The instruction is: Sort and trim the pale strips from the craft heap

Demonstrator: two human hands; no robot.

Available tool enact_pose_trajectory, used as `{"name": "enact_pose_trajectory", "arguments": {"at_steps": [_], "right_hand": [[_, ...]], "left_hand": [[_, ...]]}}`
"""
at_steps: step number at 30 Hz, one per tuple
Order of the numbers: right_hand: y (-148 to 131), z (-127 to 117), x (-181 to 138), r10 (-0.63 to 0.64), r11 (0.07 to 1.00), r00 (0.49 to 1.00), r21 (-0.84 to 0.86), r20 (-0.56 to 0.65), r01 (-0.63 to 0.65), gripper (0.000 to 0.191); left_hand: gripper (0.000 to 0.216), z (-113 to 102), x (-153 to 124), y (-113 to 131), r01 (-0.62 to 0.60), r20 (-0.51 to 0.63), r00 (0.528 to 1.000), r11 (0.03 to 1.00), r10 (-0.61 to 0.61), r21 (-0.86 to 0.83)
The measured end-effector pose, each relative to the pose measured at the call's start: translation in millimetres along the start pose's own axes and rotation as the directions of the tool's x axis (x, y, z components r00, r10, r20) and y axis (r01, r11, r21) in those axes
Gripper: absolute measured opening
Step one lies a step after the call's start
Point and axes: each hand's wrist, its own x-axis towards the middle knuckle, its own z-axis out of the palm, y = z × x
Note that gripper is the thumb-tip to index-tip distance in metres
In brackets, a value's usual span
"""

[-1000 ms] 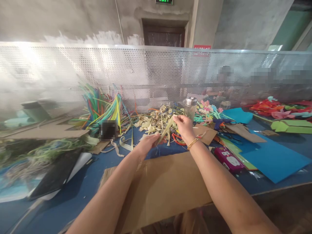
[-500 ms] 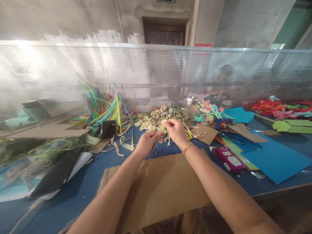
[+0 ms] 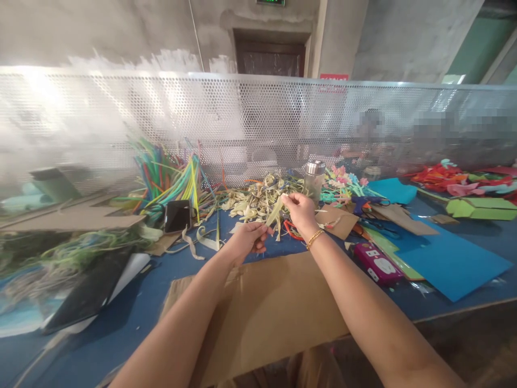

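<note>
A pale yellow-green strip that looks like dried corn husk [image 3: 275, 212] stretches at a slant between my two hands. My right hand [image 3: 301, 212], with a gold bracelet at the wrist, pinches its upper end. The lower end meets the closed thumb and fingers of my left hand [image 3: 251, 240], which sits lower and to the left. Behind them lies a heap of similar pale, curled strips [image 3: 246, 203]. Something red with a loop [image 3: 291, 230] lies below my right hand, partly hidden by it. A brown cardboard sheet [image 3: 274, 307] is under my forearms.
A glass jar [image 3: 314, 183] with a metal lid stands behind my right hand. A black phone [image 3: 177, 215] and bundled coloured stems [image 3: 161, 172] are at left. A magenta box [image 3: 377, 263] and blue sheets [image 3: 456, 258] lie right. A perforated metal screen [image 3: 226, 118] closes off the back.
My hands have moved apart, my right hand slightly up and right, my left slightly down. The strip now shows stretched between them. The red looped thing has come into view.
</note>
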Motion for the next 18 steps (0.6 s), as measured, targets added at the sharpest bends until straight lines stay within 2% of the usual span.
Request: {"name": "enact_pose_trajectory", "arguments": {"at_steps": [8, 18], "right_hand": [[2.1, -2.6, 2.1, 0.002, 1.000, 1.000, -0.014, -0.014, -0.002, 0.036], [0.0, -2.4, 2.4, 0.001, 1.000, 1.000, -0.007, -0.022, -0.002, 0.037]], "left_hand": [[0.021, -1.0, 2.8, -0.6, 0.006, -0.046, 0.999, 0.996, -0.002, 0.085], [0.019, -3.4, 2.4, -1.0, 0.050, -0.041, 0.998, 0.998, -0.049, 0.045]]}}
